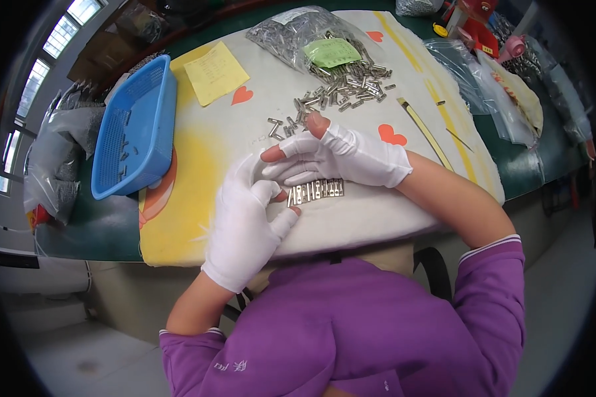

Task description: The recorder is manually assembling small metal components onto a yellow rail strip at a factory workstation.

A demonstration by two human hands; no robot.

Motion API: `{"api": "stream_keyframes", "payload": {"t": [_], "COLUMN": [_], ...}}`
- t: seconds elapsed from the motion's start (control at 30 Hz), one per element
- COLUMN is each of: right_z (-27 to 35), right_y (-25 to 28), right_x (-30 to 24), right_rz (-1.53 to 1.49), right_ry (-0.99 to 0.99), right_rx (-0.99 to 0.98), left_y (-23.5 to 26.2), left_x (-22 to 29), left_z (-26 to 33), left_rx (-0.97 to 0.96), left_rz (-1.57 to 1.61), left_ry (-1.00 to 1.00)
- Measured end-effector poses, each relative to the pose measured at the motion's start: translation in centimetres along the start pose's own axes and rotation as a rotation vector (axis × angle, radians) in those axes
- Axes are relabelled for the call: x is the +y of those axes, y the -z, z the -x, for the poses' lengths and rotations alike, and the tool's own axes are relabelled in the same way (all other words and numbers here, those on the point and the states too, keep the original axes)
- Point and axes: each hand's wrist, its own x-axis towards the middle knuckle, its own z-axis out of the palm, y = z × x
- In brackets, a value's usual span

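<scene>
A row of small, flat silver metal pieces (pixel 318 190) stands side by side on the white cloth in front of me. My left hand (pixel 245 215), in a white glove with bare fingertips, has its thumb and forefinger closed on the metal piece at the row's left end. Just beyond the row is my right hand (pixel 351 155), gloved the same way, its thumb raised and its fingers stretched leftward, apart from the thumb. Nothing shows in that hand. Past it lies a loose heap of similar metal pieces (pixel 344 89), spilling from a clear plastic bag (pixel 281 40).
A blue plastic basket (pixel 162 132) at the left contains a few small dark pieces. A yellow paper (pixel 216 73) and a green label (pixel 333 53) lie farther back. Right of the heap rests a yellow cutter-like tool (pixel 425 132). Filled plastic bags (pixel 63 145) crowd the left edge.
</scene>
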Motion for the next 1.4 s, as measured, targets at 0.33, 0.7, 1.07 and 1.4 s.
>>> {"api": "stream_keyframes", "payload": {"t": [0.33, 0.7, 1.07, 1.4], "right_z": [-0.3, -2.1, -1.8, -4.7], "right_y": [2.9, 2.7, 1.9, 0.6], "right_x": [-3.8, -3.4, -2.1, -1.6], "right_rz": [1.486, 1.779, 1.507, 1.619], "right_ry": [0.152, 0.080, 0.309, 0.212], "right_rx": [0.443, 0.337, 0.089, 0.082], "left_y": [1.0, 0.4, 0.5, 1.9], "left_x": [-1.1, -5.7, -3.7, -4.3], "left_z": [-1.0, -8.6, -5.8, -4.2], "left_rx": [0.006, -0.182, -0.099, -0.028], "left_rz": [-0.110, -0.022, -0.172, -0.284], "left_ry": [-0.083, -0.060, 0.054, 0.306]}}
